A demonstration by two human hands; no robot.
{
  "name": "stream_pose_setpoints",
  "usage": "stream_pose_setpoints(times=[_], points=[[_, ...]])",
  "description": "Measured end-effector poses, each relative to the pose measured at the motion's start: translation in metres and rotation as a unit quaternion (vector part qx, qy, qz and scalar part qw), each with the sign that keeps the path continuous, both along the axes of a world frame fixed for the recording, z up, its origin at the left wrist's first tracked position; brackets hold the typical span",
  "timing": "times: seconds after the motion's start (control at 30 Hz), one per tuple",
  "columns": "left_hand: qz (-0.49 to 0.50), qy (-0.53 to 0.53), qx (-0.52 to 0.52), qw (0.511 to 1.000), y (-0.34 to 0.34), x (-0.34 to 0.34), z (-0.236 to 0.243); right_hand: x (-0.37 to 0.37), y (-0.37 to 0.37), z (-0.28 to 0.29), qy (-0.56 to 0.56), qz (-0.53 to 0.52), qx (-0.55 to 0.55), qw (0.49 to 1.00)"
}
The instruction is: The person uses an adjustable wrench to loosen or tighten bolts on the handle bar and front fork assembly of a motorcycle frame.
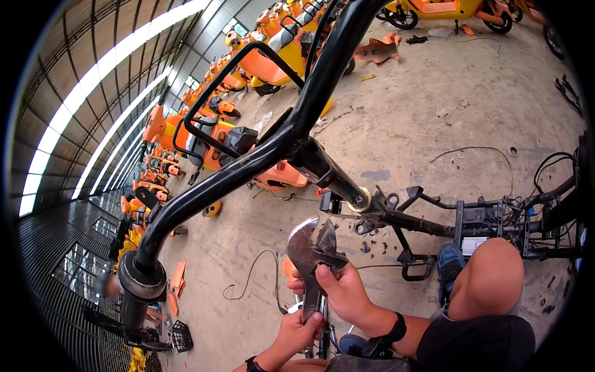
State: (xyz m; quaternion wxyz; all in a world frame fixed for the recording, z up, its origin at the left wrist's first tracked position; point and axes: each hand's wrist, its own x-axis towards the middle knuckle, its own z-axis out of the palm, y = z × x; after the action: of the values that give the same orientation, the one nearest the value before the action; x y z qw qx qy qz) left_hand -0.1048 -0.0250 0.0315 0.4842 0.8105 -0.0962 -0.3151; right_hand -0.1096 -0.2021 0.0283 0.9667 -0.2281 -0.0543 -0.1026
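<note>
Wrench [307, 263] of scuffed, curve-jawed metal fills left grip [297, 332] and right grip [344, 291].

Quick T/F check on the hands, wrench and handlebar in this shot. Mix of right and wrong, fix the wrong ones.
1. The left hand and right hand both hold the adjustable wrench. True.
2. The wrench's jaws are clamped on the brass-coloured ring below the handlebar. False: they stand open, apart from the ring.
3. The right hand is nearer the wrench's head than the left hand. True.
4. The handlebar is bright orange. False: it is black.
5. Each wrist has a dark band. True.
</note>
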Motion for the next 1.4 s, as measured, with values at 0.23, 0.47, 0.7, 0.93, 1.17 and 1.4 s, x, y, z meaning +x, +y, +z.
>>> stream_pose_setpoints(times=[0.23, 0.47, 0.7, 0.93, 1.17, 1.4], points=[[-0.006, -0.002, 0.000, 1.000, -0.001, 0.005, 0.001, 0.003, 0.001, -0.003, -0.001, -0.010, -0.006, 1.000], [0.008, -0.061, 0.086, 0.994, -0.007, 0.012, -0.001, 0.007, 0.005, -0.021, -0.014, -0.023, 0.059, 0.998], [0.007, -0.116, 0.113, 0.987, -0.016, 0.021, 0.004, 0.008, -0.005, -0.027, -0.067, -0.034, 0.079, 0.994], [0.002, -0.110, 0.145, 0.983, -0.028, 0.028, 0.011, 0.013, -0.008, -0.031, -0.067, -0.052, 0.097, 0.992], [-0.014, -0.138, 0.103, 0.985, -0.032, 0.030, 0.004, 0.021, -0.014, -0.038, -0.092, -0.031, 0.137, 0.986], [-0.005, -0.152, 0.105, 0.983, -0.039, 0.029, 0.009, 0.024, -0.021, -0.035, -0.092, -0.014, 0.112, 0.989]])
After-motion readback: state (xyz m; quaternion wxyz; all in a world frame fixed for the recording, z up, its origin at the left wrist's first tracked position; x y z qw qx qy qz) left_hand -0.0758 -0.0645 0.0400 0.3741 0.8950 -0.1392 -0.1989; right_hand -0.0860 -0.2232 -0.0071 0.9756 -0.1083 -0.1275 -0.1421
